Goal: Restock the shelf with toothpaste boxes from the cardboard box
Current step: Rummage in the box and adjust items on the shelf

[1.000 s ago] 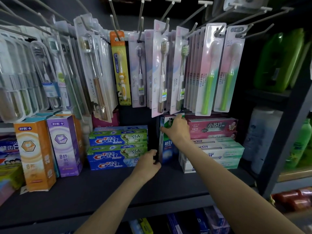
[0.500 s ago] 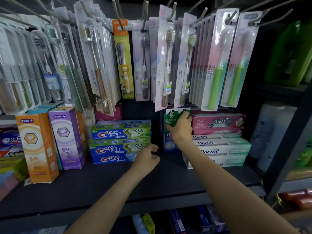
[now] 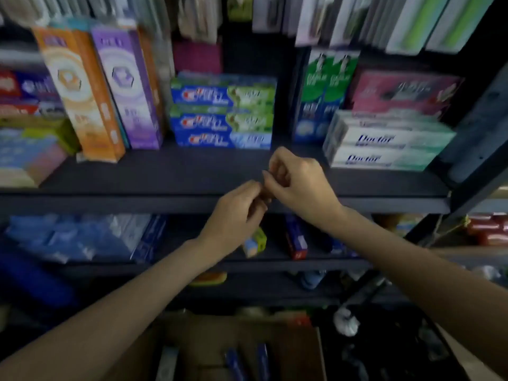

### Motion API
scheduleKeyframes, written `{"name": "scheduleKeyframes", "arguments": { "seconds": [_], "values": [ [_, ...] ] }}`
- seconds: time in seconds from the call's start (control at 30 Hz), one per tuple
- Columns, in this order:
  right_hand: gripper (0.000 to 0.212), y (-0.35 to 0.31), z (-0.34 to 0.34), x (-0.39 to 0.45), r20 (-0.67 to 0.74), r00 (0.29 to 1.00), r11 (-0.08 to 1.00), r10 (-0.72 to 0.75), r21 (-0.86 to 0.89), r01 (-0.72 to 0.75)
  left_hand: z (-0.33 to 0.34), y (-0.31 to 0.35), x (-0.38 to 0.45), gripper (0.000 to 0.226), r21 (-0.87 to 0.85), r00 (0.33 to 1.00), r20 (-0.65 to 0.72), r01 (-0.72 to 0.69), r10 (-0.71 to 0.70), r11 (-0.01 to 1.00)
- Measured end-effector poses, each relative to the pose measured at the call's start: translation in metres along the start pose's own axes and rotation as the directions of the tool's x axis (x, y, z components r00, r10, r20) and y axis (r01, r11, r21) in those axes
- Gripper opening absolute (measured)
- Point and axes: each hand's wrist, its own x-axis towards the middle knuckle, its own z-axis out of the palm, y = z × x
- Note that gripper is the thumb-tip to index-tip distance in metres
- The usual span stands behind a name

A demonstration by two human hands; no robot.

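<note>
The green and blue toothpaste boxes (image 3: 327,94) stand upright at the back of the dark shelf (image 3: 165,177), between the Crest stack (image 3: 222,114) and the white Doctor boxes (image 3: 384,144). My left hand (image 3: 236,213) and my right hand (image 3: 299,182) hover close together in front of the shelf's front edge. Their fingers are loosely curled and hold nothing. The brown cardboard box (image 3: 209,336) lies open below my arms, with blue toothpaste boxes (image 3: 236,364) inside, blurred.
Orange (image 3: 79,92) and purple (image 3: 129,89) upright boxes stand at the shelf's left, a pink box (image 3: 404,92) at the right. Packaged toothbrushes (image 3: 357,17) hang above. A lower shelf (image 3: 275,264) carries more boxes. A dark upright post (image 3: 478,149) bounds the right side.
My right hand let go of the green box and pulled back from the shelf. My left hand also drew back. The view tilted down, bringing the cardboard box into sight.
</note>
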Motion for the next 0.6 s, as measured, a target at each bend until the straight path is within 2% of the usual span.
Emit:
{"name": "scheduleKeyframes", "arguments": {
  "seconds": [0.03,0.1,0.17,0.23,0.3,0.4,0.47,0.53,0.6],
  "values": [
    [0.015,-0.002,0.016,-0.022,0.081,0.996,0.999,-0.048,0.007,0.048,0.005,-0.009,-0.031,0.012,0.015,0.995,0.083,0.053,-0.054,0.998],
    [0.015,0.0,0.057,-0.068,0.275,0.957,0.996,-0.089,0.036,0.083,0.02,-0.037,-0.094,0.015,0.058,0.943,0.245,0.217,-0.225,0.974],
    [0.016,0.007,0.106,-0.116,0.523,0.849,0.997,-0.08,0.056,0.059,0.04,-0.072,-0.149,0.018,0.125,0.854,0.353,0.361,-0.381,0.924],
    [0.014,0.018,0.164,-0.166,0.787,0.617,1.0,-0.005,0.002,0.005,0.061,-0.11,-0.2,0.021,0.223,0.723,0.424,0.5,-0.545,0.837],
    [0.017,0.034,0.226,-0.221,0.913,0.389,0.992,0.123,-0.097,-0.085,0.08,-0.148,-0.247,0.022,0.293,0.59,0.448,0.613,-0.672,0.734],
    [0.008,0.056,0.314,-0.298,0.924,0.153,0.925,0.351,-0.317,-0.207,0.11,-0.201,-0.311,0.019,0.351,0.442,0.453,0.71,-0.774,0.611],
    [0.026,0.07,0.364,-0.341,0.878,0.05,0.862,0.476,-0.455,-0.224,0.132,-0.234,-0.342,0.016,0.372,0.394,0.452,0.733,-0.8,0.57],
    [0.036,0.086,0.406,-0.372,0.806,0.024,0.784,0.591,-0.568,-0.251,0.153,-0.264,-0.366,0.017,0.372,0.364,0.449,0.754,-0.816,0.541],
    [0.033,0.104,0.443,-0.398,0.741,0.038,0.719,0.671,-0.637,-0.277,0.171,-0.288,-0.384,0.019,0.346,0.351,0.449,0.78,-0.822,0.522]
  ]
}}
